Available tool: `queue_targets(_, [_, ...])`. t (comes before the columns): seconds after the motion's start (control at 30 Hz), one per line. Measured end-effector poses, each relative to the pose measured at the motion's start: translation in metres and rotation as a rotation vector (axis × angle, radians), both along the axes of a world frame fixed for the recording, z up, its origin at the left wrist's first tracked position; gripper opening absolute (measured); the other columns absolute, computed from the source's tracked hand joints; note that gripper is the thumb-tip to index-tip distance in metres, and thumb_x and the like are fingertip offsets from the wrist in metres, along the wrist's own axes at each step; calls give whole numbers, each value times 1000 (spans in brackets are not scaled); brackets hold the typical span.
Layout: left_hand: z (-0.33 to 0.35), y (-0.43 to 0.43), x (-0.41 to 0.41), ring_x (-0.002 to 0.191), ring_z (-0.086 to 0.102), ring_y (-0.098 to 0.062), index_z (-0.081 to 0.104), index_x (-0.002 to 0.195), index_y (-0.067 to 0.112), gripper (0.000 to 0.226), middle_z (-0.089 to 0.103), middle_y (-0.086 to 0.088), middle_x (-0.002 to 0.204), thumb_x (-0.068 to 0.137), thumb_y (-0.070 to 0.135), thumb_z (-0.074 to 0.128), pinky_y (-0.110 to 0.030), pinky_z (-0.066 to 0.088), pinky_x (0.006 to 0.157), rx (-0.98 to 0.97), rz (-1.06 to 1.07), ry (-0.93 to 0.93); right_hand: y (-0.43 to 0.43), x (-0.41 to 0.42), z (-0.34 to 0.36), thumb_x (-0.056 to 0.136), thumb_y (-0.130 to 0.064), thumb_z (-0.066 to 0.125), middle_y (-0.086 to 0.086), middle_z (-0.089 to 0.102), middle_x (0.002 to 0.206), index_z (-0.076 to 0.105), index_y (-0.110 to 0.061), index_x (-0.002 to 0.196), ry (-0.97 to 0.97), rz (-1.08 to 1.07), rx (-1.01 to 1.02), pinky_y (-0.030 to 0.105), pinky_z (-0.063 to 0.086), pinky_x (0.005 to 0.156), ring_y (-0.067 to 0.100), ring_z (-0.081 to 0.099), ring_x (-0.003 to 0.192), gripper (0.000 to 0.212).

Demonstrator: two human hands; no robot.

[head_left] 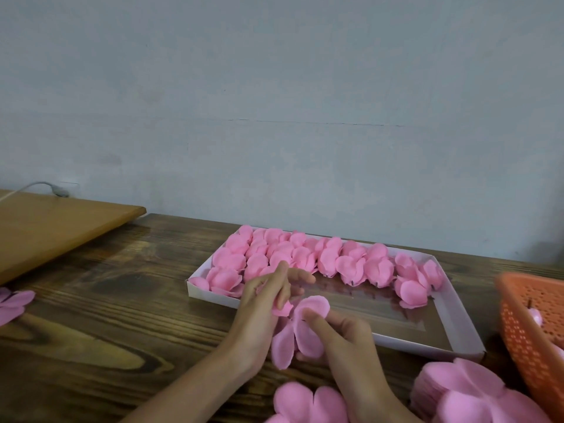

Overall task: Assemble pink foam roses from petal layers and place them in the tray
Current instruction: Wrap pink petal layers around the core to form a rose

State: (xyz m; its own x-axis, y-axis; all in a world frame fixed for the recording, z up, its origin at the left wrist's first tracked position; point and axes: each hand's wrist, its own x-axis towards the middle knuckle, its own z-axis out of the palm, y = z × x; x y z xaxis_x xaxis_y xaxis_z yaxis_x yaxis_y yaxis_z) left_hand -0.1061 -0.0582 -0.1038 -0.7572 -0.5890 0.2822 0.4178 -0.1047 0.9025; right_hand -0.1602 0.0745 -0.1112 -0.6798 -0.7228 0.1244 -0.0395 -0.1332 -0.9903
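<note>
A half-built pink foam rose (305, 328) is held over the wooden table, just in front of the white tray (451, 319). My left hand (262, 306) holds its left side, fingers curled over a small petal. My right hand (341, 340) pinches the larger petals from the right, thumb pressed on the inner face. Several finished roses (305, 254) fill the tray's far rows and left end. The tray's near right part shows bare bottom.
Stacks of flat pink petal layers (464, 389) lie at the bottom right, with more petal layers (308, 401) near my right wrist. An orange mesh basket (531, 325) stands at the right edge. A wooden board (55, 227) sits far left, with one petal layer (12, 303) beside it.
</note>
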Motion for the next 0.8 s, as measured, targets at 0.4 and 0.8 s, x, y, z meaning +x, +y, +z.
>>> queue_targets(0.4, [2, 4, 1, 101, 65, -26, 43, 47, 19, 59, 74, -19, 112, 91, 55, 60, -38, 47, 96, 4, -29, 16, -4, -1, -5, 102, -22, 60, 9, 77, 73, 82, -14, 86, -67, -22, -14, 24, 57, 64, 5, 67, 70, 29])
queue_targets(0.8, [2, 5, 3, 121, 68, -16, 67, 59, 16, 51, 72, -10, 110, 101, 45, 58, -29, 51, 109, -127, -37, -36, -5, -2, -6, 97, -17, 64, 17, 78, 92, 82, -14, 93, -12, -51, -110, 14, 52, 72, 9, 67, 80, 19])
